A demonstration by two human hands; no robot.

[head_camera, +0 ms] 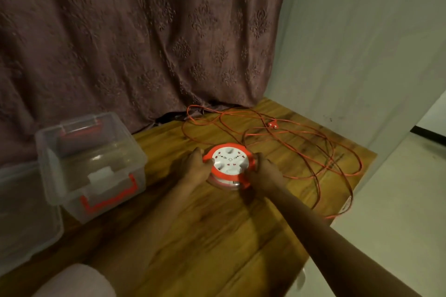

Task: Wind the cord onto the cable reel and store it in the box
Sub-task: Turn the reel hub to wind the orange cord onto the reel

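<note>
head view: left hand (193, 164) and right hand (266, 171) grasping cable reel (228, 164) on table (217, 236)

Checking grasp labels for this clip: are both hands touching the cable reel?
Touching. The head view shows the left hand wrapped against the cable reel's left rim and the right hand pressed on its right rim, no gap visible.

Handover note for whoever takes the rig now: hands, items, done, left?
Left hand and right hand grip opposite sides of the cable reel, which sits flat on the wooden table.
Orange cord lies in loose loops right of and behind the reel; its plug rests near the wall.
Clear storage box stands left of the reel, lid shut.
Done: reel gripped.
Left: wind the cord, open the box, store the reel.
</note>
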